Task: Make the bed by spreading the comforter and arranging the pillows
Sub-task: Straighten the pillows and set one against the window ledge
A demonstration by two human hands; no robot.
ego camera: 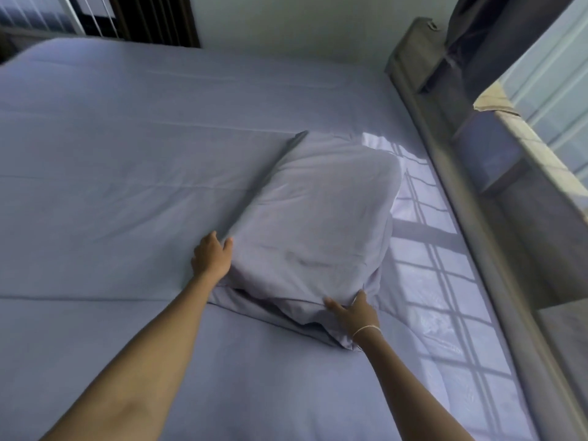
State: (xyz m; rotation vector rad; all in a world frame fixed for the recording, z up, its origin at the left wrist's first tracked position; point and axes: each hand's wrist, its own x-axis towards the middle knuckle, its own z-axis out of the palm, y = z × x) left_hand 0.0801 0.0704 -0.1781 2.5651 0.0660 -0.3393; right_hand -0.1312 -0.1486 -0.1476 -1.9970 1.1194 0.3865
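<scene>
Both hands, left hand (211, 254) and right hand (353, 310), apparently grip the pillow (315, 224) with curled fingers on the comforter (111, 192).

Dim, soft-blurred; window-grid sunlight right.
</scene>
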